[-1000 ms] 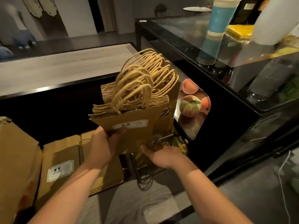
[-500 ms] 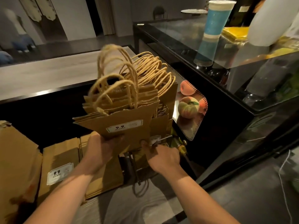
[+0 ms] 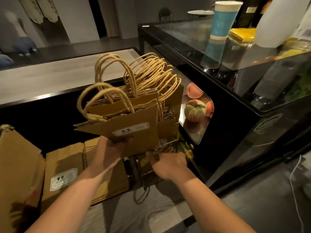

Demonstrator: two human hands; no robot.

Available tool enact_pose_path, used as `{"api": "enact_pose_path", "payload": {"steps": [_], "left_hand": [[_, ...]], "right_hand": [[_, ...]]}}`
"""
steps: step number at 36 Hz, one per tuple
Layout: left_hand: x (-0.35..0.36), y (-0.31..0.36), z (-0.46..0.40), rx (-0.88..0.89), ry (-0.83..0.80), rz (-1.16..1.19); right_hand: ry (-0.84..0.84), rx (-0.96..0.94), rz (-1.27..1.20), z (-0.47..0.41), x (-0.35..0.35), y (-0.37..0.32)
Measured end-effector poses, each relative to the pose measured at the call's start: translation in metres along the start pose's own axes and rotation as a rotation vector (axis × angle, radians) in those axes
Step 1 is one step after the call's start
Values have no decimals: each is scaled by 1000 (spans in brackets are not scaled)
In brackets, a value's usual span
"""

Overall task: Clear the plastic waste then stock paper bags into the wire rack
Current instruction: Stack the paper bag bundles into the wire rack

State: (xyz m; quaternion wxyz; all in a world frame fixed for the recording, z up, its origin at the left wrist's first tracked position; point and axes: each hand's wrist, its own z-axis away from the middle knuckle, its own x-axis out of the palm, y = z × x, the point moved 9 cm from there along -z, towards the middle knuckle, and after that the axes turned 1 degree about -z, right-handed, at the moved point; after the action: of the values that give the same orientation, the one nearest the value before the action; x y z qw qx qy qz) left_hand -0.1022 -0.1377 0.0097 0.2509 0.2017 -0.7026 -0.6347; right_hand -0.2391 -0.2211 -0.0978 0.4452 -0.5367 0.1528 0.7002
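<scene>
My left hand [image 3: 111, 152] grips the lower part of a bundle of brown paper bags [image 3: 134, 128] with twine handles and a "9.9" label. The bundle is tilted to the left, just in front of more paper bags [image 3: 170, 98] that stand upright in the wire rack [image 3: 170, 143]. My right hand [image 3: 170, 163] is below the bundle, its fingers curled round the rack's front wire. The rack's lower part is mostly hidden by bags and hands. No plastic waste is in view.
Flat stacks of labelled paper bags [image 3: 64, 165] lie on the counter at the left. A black glass display case [image 3: 185, 41] stands close on the right, with a blue cup [image 3: 222, 22] on top and a peach picture [image 3: 195, 110] on its side.
The bundle in my left hand has tilted and shifted to the left. My right hand has left the bundle's underside and closed on the rack's front wire.
</scene>
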Motion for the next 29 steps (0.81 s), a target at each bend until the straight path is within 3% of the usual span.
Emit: {"api": "enact_pose_path", "payload": {"steps": [5, 10, 14, 16, 20, 29], "left_hand": [[-2, -2, -1, 25, -29, -128], [-4, -20, 3, -3, 25, -378], [8, -35, 8, -138, 44, -164], [8, -48, 9, -271, 84, -51], [4, -54, 3, -347, 30, -279], [-1, -65, 3, -367, 18, -244]], "right_hand": [[4, 48, -88, 3, -3, 4], [77, 225, -399, 0, 18, 35], [37, 4, -45, 10, -7, 2], [-70, 2, 68, 16, -9, 0], [-115, -8, 131, 17, 0, -1], [-180, -5, 165, 28, -8, 2]]}}
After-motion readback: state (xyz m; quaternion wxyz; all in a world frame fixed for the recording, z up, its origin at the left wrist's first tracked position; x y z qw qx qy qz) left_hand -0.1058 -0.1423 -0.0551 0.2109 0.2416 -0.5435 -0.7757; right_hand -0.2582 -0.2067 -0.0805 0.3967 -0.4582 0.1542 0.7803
